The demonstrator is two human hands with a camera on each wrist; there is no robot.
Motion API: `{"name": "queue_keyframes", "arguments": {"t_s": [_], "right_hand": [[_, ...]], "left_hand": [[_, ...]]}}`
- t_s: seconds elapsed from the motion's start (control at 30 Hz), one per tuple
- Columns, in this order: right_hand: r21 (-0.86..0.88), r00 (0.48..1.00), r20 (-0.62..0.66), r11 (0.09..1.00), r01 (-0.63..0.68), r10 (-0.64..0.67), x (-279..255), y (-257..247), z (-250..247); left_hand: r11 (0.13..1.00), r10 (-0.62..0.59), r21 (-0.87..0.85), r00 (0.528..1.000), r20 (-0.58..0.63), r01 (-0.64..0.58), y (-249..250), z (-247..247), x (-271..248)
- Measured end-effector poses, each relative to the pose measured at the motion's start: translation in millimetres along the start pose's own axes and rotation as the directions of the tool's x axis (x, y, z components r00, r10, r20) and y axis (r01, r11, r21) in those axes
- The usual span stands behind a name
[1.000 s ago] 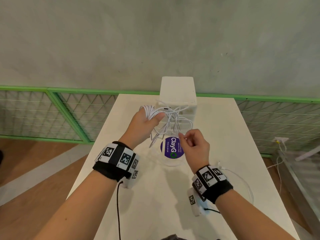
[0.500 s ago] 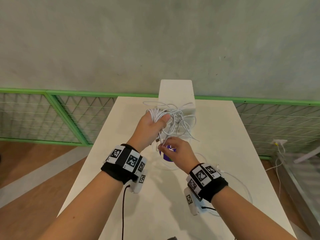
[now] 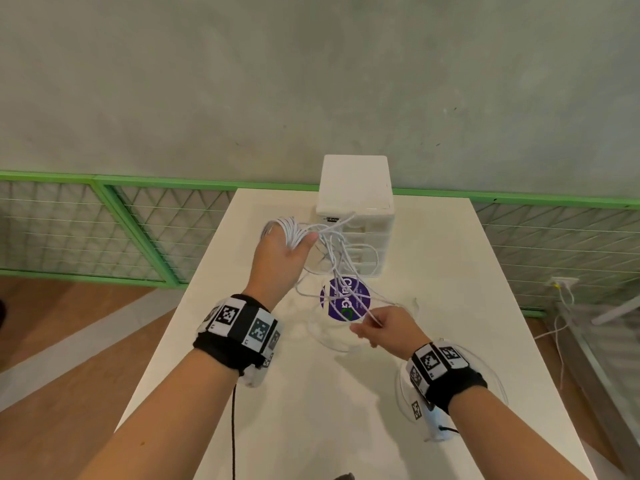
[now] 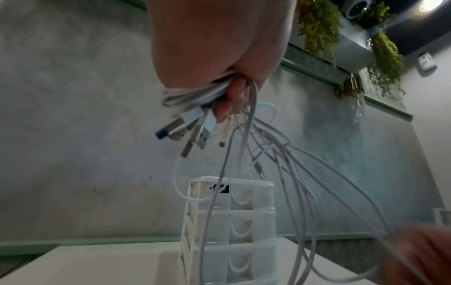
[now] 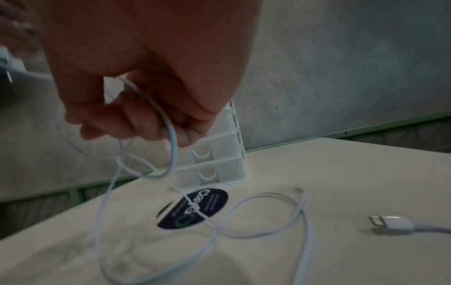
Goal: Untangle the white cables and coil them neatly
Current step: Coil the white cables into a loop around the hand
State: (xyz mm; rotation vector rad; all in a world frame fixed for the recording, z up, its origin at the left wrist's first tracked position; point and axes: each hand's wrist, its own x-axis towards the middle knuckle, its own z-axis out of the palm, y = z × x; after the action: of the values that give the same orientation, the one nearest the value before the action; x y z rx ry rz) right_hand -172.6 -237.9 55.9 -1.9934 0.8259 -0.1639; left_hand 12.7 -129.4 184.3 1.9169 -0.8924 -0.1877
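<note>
Two hands (image 3: 277,251), tangled white cables (image 3: 341,258)

White cables (image 3: 294,232) against a white drawer box (image 3: 355,216), white table (image 3: 311,410) underneath. Beside the box, a purple round sticker (image 3: 346,299), white lettering, green ring. Black-and-white checkered wristbands (image 3: 242,323).

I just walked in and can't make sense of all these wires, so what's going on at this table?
A person is untangling white cables over a white table. The left hand grips a bunch of them, raised, with USB plugs dangling below the fist. The right hand pinches a single strand and draws it away from the tangle. Behind stands a small drawer unit; another cable lies loose near a purple sticker.
</note>
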Motion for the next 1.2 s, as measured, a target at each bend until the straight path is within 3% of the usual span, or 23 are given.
{"name": "queue_keyframes", "arguments": {"t_s": [0.1, 0.3, 0.4, 0.47, 0.57, 0.7, 0.83, 0.97, 1.1, 1.2], "right_hand": [[-0.065, 0.999, -0.023, 0.997, -0.030, 0.028, -5.1, 16.0, 0.1], [-0.183, 0.990, -0.026, 0.973, -0.141, 0.138, -5.2, 18.3, -10.9], [-0.208, 0.975, 0.095, 0.962, -0.177, 0.200, -7.9, 14.0, -12.2], [-0.348, 0.949, 0.150, 0.913, -0.212, 0.278, -7.7, 15.9, -11.7], [-0.540, 0.916, 0.136, 0.803, -0.252, 0.378, -8.3, 17.8, -14.3], [-0.441, 0.888, 0.020, 0.801, -0.404, 0.459, -10.1, 20.5, -18.2], [-0.256, 0.821, -0.107, 0.782, -0.568, 0.561, -8.4, 39.0, -27.8], [-0.069, 0.762, -0.104, 0.760, -0.647, 0.639, -17.5, 47.5, -38.6], [-0.227, 0.841, -0.160, 0.810, -0.540, 0.516, -13.4, 49.4, -38.4], [-0.246, 0.903, -0.107, 0.869, -0.429, 0.416, -11.2, 47.0, -32.2]], "left_hand": [[0.997, -0.046, -0.062, 0.996, -0.073, 0.041, 1.4, -5.6, 6.1], [0.995, -0.057, -0.086, 0.994, -0.096, 0.049, -1.0, -8.1, 8.3], [0.996, -0.043, -0.082, 0.996, -0.082, 0.036, 1.3, -3.0, 6.6], [0.999, 0.010, -0.047, 0.998, -0.066, -0.013, 6.6, 1.4, 4.0], [0.998, 0.047, -0.033, 0.997, -0.055, -0.049, 15.2, 5.6, 3.2], [0.999, 0.029, -0.021, 0.993, -0.115, -0.031, 20.2, 5.3, 5.2], [0.995, -0.020, -0.101, 0.972, -0.233, -0.004, 10.1, -1.7, 15.3], [0.995, -0.061, -0.088, 0.967, -0.246, 0.040, 1.8, -4.0, 17.8], [0.990, -0.125, -0.090, 0.971, -0.202, 0.109, 4.9, 3.0, 11.7], [0.988, -0.127, -0.099, 0.983, -0.135, 0.115, 9.0, 6.1, 9.4]]}}
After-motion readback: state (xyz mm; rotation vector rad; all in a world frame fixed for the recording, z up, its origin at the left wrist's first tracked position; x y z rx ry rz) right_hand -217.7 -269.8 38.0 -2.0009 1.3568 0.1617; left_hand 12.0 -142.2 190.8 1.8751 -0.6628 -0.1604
